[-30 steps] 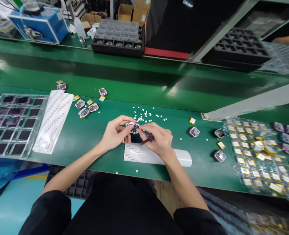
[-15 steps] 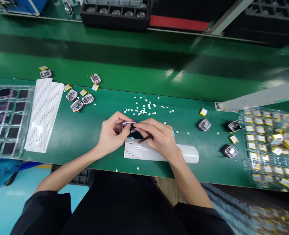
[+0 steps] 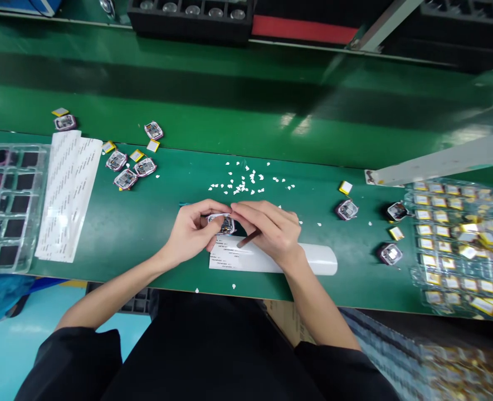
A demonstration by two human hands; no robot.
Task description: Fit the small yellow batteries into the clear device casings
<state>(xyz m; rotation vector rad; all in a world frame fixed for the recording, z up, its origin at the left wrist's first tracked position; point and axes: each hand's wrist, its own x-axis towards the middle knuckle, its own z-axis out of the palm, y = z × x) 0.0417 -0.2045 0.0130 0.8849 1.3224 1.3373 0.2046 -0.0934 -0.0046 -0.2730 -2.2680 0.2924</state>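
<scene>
Both hands are up close in the middle of the green bench mat. The left hand has its fingertips pinched snugly around a small square pink-rimmed module, held just above the near part of the mat, right between the two hands. The right hand has its thumb and forefinger on the module's top edge, and the rest of its fingers are curled around a thin brown stick that pokes out towards the left hand. So neither hand is loose, both are closed on something. Directly under them lies a white printed paper sheet, curling at its right end. Just beyond the hands there's a scatter of tiny white scraps. Off to the left sits a little cluster of similar pink-rimmed units with a few yellow squares mixed in, then long white liner strips, then a clear plastic tray with dark pockets at the edge. To the right are a few loose units, a single yellow square piece, and a clear tray full of yellow-wrapped flat cells. A black compartment tray sits at the far side of the bench.
</scene>
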